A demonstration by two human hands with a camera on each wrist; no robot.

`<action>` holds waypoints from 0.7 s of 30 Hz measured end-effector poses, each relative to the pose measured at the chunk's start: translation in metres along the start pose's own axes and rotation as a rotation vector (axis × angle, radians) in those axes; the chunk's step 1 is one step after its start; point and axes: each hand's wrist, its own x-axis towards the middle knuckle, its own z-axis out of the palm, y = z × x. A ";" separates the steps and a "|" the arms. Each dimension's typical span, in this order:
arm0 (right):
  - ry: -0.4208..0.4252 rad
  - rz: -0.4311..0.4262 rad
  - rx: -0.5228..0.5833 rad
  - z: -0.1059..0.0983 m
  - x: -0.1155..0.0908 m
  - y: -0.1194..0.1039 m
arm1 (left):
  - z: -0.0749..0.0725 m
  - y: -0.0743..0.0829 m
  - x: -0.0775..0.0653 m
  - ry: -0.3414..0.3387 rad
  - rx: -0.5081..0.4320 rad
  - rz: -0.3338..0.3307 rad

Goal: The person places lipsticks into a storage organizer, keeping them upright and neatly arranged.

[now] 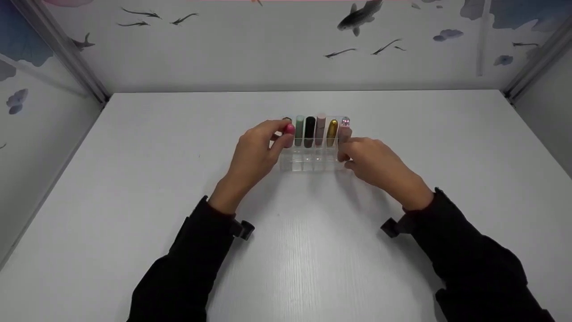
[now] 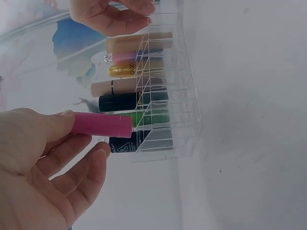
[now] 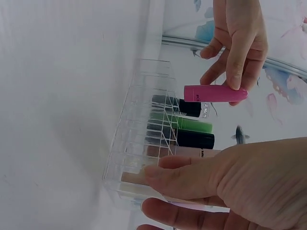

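Observation:
A bright pink lipstick tube (image 2: 103, 124) is pinched between the thumb and fingers of my left hand (image 1: 254, 150), held beside the left end of a clear lipstick organizer (image 1: 308, 166). My right hand (image 1: 373, 163) grips the organizer's right end, with thumb and fingers about its end wall in the left wrist view. Several tubes stand in the back row: a dark labelled one (image 2: 125, 143), a green one (image 1: 299, 129), a black one (image 1: 309, 131), a pale pink one (image 1: 320, 129), a gold one (image 1: 331, 132), one with a glittery top (image 1: 345, 122) and a tan one (image 2: 124, 44).
The organizer's front compartments (image 1: 304, 154) face me on a white tabletop (image 1: 286, 250). Behind the table rises a white panel (image 1: 268, 53) printed with fish, and a side panel (image 1: 35, 134) borders the left.

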 end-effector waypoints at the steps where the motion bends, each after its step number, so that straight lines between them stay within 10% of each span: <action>1: 0.012 -0.011 -0.005 0.001 0.000 0.001 | 0.000 -0.001 0.000 0.001 0.003 -0.010; 21: 0.048 -0.048 -0.014 0.004 0.002 0.005 | 0.007 -0.008 0.000 -0.034 0.020 -0.103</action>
